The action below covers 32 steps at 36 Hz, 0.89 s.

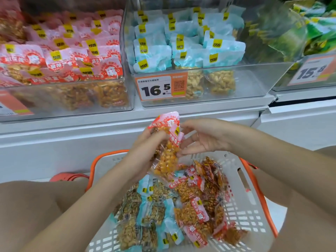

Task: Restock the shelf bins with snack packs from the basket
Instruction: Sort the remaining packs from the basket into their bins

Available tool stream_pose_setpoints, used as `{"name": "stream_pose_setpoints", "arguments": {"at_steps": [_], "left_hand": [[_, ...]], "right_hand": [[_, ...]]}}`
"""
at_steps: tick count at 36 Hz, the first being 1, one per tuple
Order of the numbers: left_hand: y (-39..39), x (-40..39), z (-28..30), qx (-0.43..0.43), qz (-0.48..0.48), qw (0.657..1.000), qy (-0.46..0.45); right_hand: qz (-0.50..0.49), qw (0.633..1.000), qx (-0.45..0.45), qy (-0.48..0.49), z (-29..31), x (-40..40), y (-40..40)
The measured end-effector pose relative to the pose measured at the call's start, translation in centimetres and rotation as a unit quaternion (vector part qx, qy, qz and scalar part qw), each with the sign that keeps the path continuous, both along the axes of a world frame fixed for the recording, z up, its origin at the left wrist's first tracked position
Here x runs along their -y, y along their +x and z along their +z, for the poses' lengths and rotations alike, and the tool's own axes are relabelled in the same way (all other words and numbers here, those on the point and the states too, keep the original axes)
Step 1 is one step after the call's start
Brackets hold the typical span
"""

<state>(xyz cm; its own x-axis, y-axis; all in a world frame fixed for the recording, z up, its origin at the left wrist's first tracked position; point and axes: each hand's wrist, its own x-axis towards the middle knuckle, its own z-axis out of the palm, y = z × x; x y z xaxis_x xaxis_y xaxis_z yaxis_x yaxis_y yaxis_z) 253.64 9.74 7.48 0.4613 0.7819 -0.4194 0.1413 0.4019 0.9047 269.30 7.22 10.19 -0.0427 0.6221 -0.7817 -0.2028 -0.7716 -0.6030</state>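
Between the white shelf front (pixel 127 122) and the far rim of the basket (pixel 241 195) there is open room, and both hands work in that gap, above the basket's far edge. The basket is pale grey with orange handles and slotted walls; its right wall and near right corner are bare, while the packs lie heaped from its middle toward the left.

The left hand (pixel 145 151) is closed around a bunch of pink-topped snack packs (pixel 166 153), gripping them about mid-length so the pink headers stand up toward the shelf edge and the orange filling hangs down over the basket. The right hand (pixel 203 139) is open, fingers spread and loosely curved, its fingertips touching the right side of that bunch near the headers.

In the basket below lie more pink packs (pixel 192 211) toward the middle and right, and blue-topped packs (pixel 145 211) toward the left. On the shelf, the clear left bin (pixel 72 99) holds matching pink packs up and to the left of the hands; the middle bin (pixel 209 84), directly above them, holds blue packs behind a price tag (pixel 161 88).
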Motion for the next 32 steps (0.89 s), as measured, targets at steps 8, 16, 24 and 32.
{"name": "stream_pose_setpoints", "arguments": {"at_steps": [8,16,24,32], "left_hand": [[-0.8,0.7,-0.1,0.039,0.019,0.993,-0.111],[-1.0,0.7,0.1,0.044,0.016,0.988,-0.147],[-0.9,0.9,-0.1,0.052,-0.058,0.99,-0.119],[-0.6,1.0,-0.6,0.068,-0.024,0.995,-0.074]], "right_hand": [[0.006,0.998,-0.02,0.056,-0.9,1.0,-0.5],[0.16,0.894,0.335,0.25,-0.6,1.0,-0.5],[0.12,0.896,0.299,0.305,-1.1,0.5,-0.3],[0.05,0.927,0.224,0.296,-1.6,0.3,0.1]]}}
